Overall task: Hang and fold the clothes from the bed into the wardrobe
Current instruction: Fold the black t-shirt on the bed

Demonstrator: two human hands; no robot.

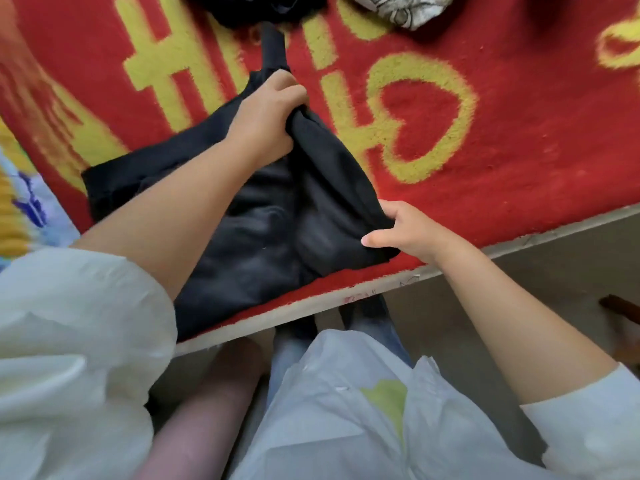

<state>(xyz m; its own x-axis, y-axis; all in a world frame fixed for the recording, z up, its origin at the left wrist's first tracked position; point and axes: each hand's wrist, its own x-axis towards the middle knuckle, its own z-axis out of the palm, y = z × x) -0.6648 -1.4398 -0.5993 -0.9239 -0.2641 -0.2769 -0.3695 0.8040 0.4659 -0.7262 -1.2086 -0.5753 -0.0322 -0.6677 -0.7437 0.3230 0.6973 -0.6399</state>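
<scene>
From where I'm watching, a fair bit is cut off. There's a second dark pile [256,8] at the top edge, mostly out of frame, so I can't tell what garment it is, and a pale patterned cloth [401,10] next to it is clipped the same way. The left forearm covers the middle-left of the black garment [263,233], and its near end runs over the bed's edge [346,299], where it gets lost against the person's legs. The whole picture is a bit smeared, so fabric detail is hard to read.

The black garment lies on the red blanket [502,174] with the yellow lettering, close to the near edge. Its long axis runs roughly from the near edge up and away toward the far dark pile, with a narrow strip stretching past the left hand in that direction. A wider flap spreads off to the left.

Left hand [268,116]: grip is closed tight, fingers bunched round a gathered fold at the far end of the garment. Right hand [408,230]: narrow grip, thumb and fingers pinching the right-side edge near the bed's rim.
</scene>
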